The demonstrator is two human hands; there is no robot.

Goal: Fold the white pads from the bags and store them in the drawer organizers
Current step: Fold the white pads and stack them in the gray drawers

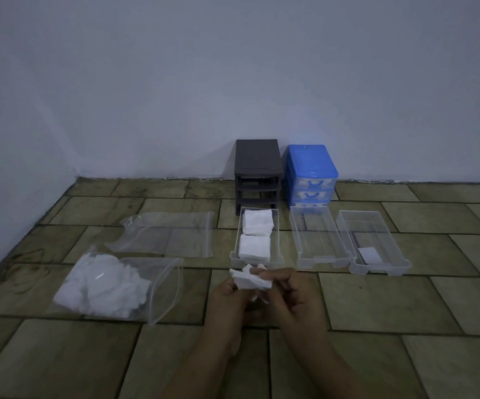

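1. Both forearms come in from the near edge and meet low over the floor, just near of the drawers. The left hand [227, 298] curls under a white pad [250, 280], fingers bent around its left end; the right hand [293, 292] pinches its right side, fingertips [257, 272] on the top edge.
2. The pad is crumpled and part folded, held clear of the floor. Its long axis runs left to right, tilted slightly down toward the right.
3. Just far of the hands lies a clear drawer [234, 249], its long side running near to far. Two folded stacks [257, 234] sit in it, one behind the other.
4. Right of it lie two more clear drawers side by side, the same way round: the middle drawer [322, 263] and the right drawer [377, 269], which has a small white slip [369, 254] on its bottom.
5. Left of the hands a clear bag [163, 295] lies flat, mouth to the right, loose pads [100, 286] bunched in its left half. A second bag [172, 234] lies flat just beyond it.
6. Against the far wall [233, 67] stand a dark frame [257, 174] with open slots and, touching or just right of it, a blue organizer [312, 171] with its drawers in.
7. The floor [377, 298] is brownish oblong tile with dark joints; the light is dim.
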